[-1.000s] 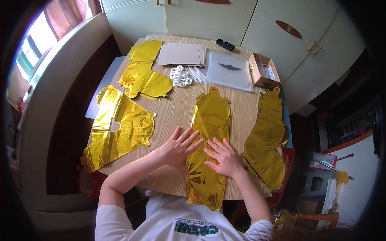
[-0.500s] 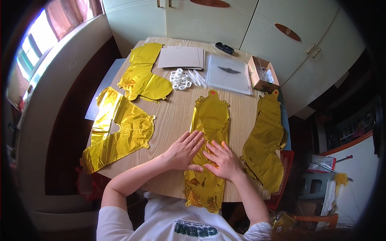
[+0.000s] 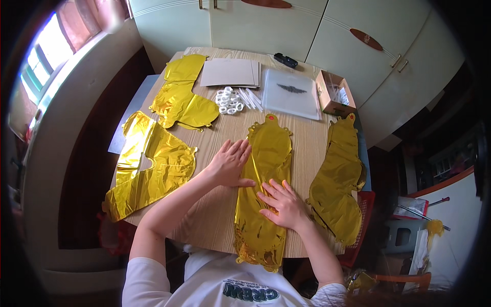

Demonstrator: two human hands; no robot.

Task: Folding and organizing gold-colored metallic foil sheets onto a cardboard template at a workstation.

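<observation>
A long, folded gold foil balloon (image 3: 266, 153) lies flat in front of me, with a red dot on its far tab and its near end at the table edge. My left hand (image 3: 231, 163) rests flat along its left edge, fingers stretched out and thumb over the foil. Lower down, my right hand (image 3: 284, 205) is spread with its palm on the foil's right side. Neither hand grips anything. Another gold foil balloon (image 3: 335, 184) lies to the right. Two more are on the left: a near foil balloon (image 3: 169, 166) and a far foil balloon (image 3: 184, 97).
Across the far side of the wooden table (image 3: 215, 204) are grey cards (image 3: 230, 73), white rings (image 3: 229, 101), white tubes (image 3: 250, 99), a clear plastic bag (image 3: 291, 94), a black object (image 3: 285, 61) and an open cardboard box (image 3: 335, 92). Pale cabinets (image 3: 271, 30) stand behind.
My left hand has slid away from me and slightly left, from the middle of the foil balloon to its left edge. My right hand has stayed in place.
</observation>
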